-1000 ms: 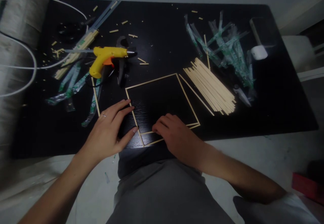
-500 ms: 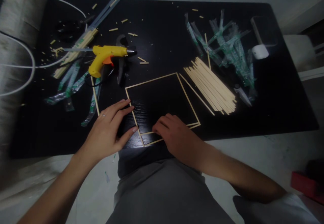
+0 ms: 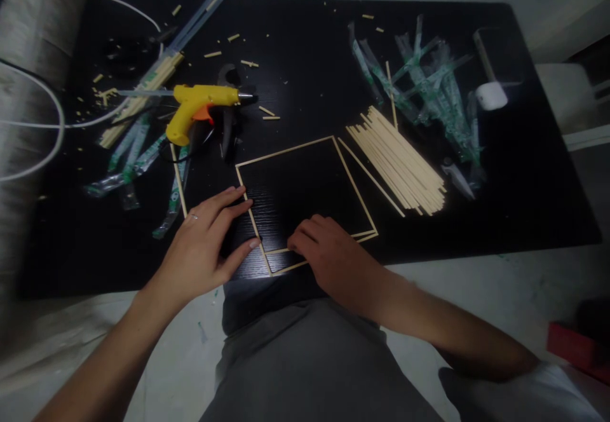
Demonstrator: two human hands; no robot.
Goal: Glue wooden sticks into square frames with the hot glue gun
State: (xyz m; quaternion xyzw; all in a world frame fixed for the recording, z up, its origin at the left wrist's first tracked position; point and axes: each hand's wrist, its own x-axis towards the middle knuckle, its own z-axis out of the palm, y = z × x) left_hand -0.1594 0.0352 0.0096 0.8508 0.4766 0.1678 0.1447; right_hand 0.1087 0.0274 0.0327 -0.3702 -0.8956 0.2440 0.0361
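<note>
A rectangular frame of thin wooden sticks (image 3: 286, 151) lies flat at the table's front edge. My left hand (image 3: 203, 234) rests over its left side, fingers spread, fingertips and thumb touching the stick there. Inside the frame, near its front side, runs another wooden stick (image 3: 277, 252), slanting so that its right end comes close to the front right corner. My right hand (image 3: 328, 253) is closed over this inner stick with curled fingers; its middle is hidden beneath the hand. Right of the frame lie a single loose stick (image 3: 372, 177) and a pile of sticks (image 3: 395, 161).
A yellow glue gun (image 3: 203, 107) lies at the left on a dark tool, beside bundled sticks (image 3: 159, 75) and a white cable (image 3: 60, 110). Crumpled plastic wrappers (image 3: 429, 85), a blade-like piece (image 3: 458, 179), a white case (image 3: 492, 96) and a phone (image 3: 498, 56) lie at the right.
</note>
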